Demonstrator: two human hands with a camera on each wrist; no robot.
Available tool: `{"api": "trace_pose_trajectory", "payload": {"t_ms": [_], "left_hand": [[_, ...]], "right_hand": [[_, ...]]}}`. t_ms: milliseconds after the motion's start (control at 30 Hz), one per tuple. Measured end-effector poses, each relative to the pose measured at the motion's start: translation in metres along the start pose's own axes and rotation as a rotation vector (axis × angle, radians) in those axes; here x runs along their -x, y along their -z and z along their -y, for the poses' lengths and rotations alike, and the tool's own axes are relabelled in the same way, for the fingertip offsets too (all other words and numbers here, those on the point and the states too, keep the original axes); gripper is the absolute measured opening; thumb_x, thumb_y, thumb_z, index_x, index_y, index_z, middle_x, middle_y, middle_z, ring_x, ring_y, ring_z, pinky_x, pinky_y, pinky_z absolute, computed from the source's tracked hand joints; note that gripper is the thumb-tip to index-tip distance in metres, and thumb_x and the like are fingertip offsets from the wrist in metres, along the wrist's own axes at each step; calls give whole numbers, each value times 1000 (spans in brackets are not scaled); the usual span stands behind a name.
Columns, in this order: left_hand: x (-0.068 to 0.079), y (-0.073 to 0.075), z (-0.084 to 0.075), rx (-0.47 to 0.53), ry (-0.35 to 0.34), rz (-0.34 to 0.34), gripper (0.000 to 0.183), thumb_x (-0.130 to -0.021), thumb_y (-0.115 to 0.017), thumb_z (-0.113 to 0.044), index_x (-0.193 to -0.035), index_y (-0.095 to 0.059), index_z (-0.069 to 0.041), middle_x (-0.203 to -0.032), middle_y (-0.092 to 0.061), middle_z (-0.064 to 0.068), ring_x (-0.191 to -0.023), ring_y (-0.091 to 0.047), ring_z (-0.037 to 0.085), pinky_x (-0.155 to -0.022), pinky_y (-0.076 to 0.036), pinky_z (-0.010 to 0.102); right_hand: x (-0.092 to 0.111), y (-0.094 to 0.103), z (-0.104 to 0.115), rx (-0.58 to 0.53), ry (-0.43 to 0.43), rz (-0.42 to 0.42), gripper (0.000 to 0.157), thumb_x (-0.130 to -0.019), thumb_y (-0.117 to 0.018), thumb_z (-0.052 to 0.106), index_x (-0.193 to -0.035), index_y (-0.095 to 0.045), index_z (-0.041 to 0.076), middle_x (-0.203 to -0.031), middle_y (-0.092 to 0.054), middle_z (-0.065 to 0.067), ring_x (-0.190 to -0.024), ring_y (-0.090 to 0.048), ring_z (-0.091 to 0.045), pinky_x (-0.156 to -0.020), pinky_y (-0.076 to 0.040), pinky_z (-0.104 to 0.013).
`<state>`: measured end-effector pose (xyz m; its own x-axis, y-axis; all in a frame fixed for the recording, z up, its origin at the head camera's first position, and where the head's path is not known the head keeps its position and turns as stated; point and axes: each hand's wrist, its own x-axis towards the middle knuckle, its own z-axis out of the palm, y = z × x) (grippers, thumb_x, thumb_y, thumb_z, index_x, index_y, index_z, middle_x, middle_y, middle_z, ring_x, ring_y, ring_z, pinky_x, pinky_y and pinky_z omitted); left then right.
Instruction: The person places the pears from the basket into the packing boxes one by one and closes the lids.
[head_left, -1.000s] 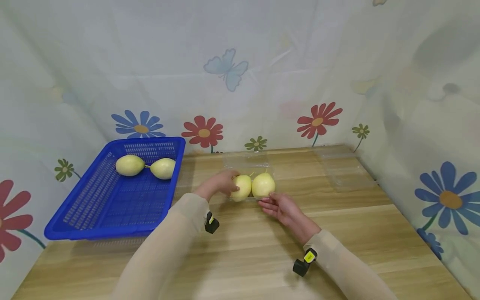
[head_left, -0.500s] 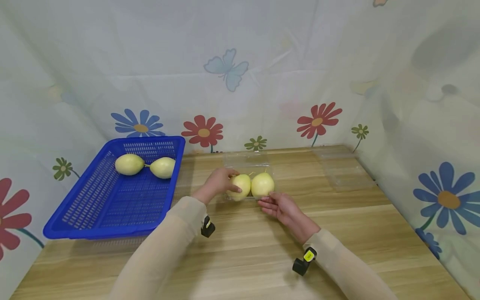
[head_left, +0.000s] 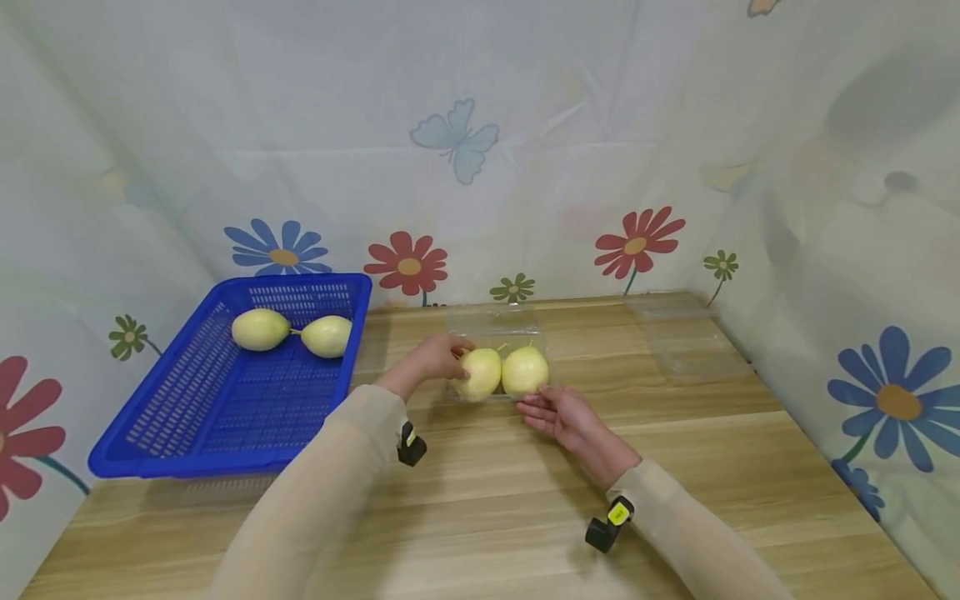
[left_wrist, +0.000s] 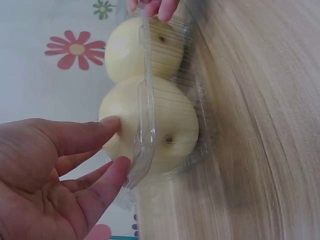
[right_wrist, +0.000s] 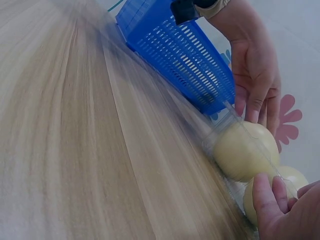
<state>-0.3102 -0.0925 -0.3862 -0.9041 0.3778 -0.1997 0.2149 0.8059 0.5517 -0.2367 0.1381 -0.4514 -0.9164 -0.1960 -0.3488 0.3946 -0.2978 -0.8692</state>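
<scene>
Two yellow-green pears, a left pear (head_left: 482, 377) and a right pear (head_left: 527, 371), sit side by side in a clear plastic clamshell box (left_wrist: 146, 107) whose lid (head_left: 491, 317) stands folded back behind them. My left hand (head_left: 435, 358) is at the box's left end; in the left wrist view its thumb (left_wrist: 102, 134) touches the near pear, while a fingertip lies at the box rim. With its fingers along the outside of the front wall, my right hand (head_left: 566, 418) holds the front right rim, its thumb above.
On the left stands a blue plastic basket (head_left: 251, 408) with two more pears (head_left: 260, 330) at its back. Another clear plastic container (head_left: 690, 342) lies near the table's back right corner. Behind the wooden table (head_left: 480, 517) hangs a flowered cloth (head_left: 555, 200).
My left hand has slid slightly left and its fingers have loosened from the left pear, which has settled a little leftward. The right hand stays at the box's front rim.
</scene>
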Motion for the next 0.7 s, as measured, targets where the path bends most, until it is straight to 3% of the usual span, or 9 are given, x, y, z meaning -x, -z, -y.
{"api": "trace_pose_trajectory", "payload": {"t_ms": [200, 533, 700], "left_hand": [[3, -3, -1, 25, 5, -38, 52, -88, -76, -7, -138, -61, 0, -136, -63, 26, -113, -68, 35, -97, -59, 39], [5, -10, 0, 0, -11, -146, 46, -86, -78, -8, -130, -67, 1, -130, -68, 23, -121, -64, 37, -102, -56, 46], [12, -11, -1, 34, -17, -175, 42, -94, -71, -14, -133, -65, 1, -134, -66, 24, -123, -64, 39, -103, -56, 49]], "right_hand": [[1, 2, 0, 2, -2, 14, 26, -111, -37, 13, -121, -52, -6, -84, -74, 1, -79, -74, -6, -78, -63, -23], [-2, 5, 5, -2, -50, 51, 24, -111, -36, 13, -119, -52, -4, -85, -71, 1, -80, -74, -8, -79, -63, -23], [-2, 13, 8, 31, -99, 99, 21, -111, -37, 15, -118, -51, 1, -91, -69, 0, -84, -73, -10, -91, -63, -30]]}}
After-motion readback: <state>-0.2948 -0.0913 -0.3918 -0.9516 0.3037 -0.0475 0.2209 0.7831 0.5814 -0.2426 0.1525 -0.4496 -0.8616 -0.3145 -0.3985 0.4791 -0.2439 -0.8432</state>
